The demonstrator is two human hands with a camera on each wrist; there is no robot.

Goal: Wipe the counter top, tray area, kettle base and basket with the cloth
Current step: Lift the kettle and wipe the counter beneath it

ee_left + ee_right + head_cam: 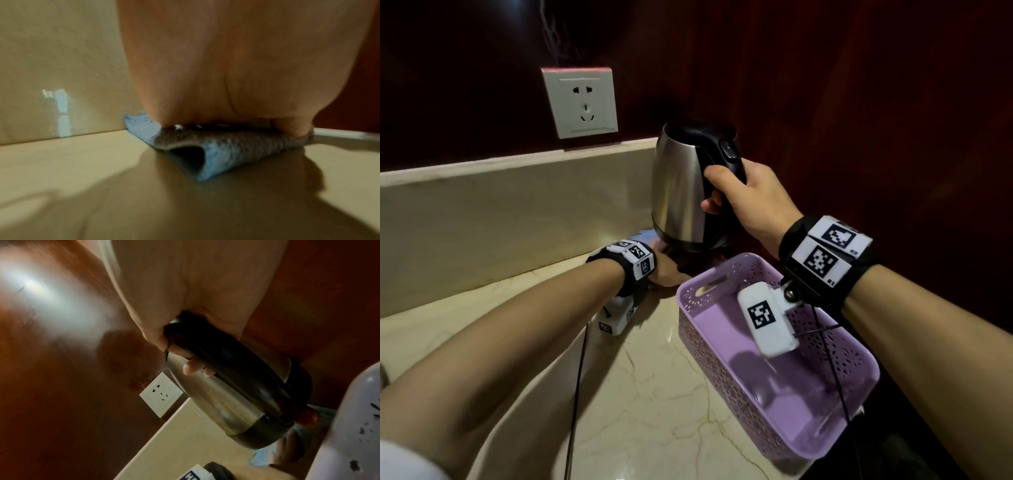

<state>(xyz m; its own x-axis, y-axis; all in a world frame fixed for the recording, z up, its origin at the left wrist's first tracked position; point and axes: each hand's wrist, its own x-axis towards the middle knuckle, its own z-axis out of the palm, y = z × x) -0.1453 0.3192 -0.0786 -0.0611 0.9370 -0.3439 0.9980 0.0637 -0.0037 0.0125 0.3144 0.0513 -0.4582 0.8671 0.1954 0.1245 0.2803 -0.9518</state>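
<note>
My right hand (750,202) grips the black handle of the steel kettle (681,192) and holds it lifted clear of the beige marble counter (654,394). In the right wrist view the fingers (191,368) curl round the handle of the kettle (216,402). Directly below it, my left hand (667,270) presses the blue cloth (643,236) onto the counter in the back corner. The left wrist view shows the palm (226,73) on the folded cloth (226,151). The left fingers are hidden there. The purple basket (709,359) stands at front right.
A marble backsplash (500,212) runs along the back, with a white wall socket (580,102) above it. Dark wood panels close the corner on the right. A black cable (578,377) hangs from my left wrist across the counter.
</note>
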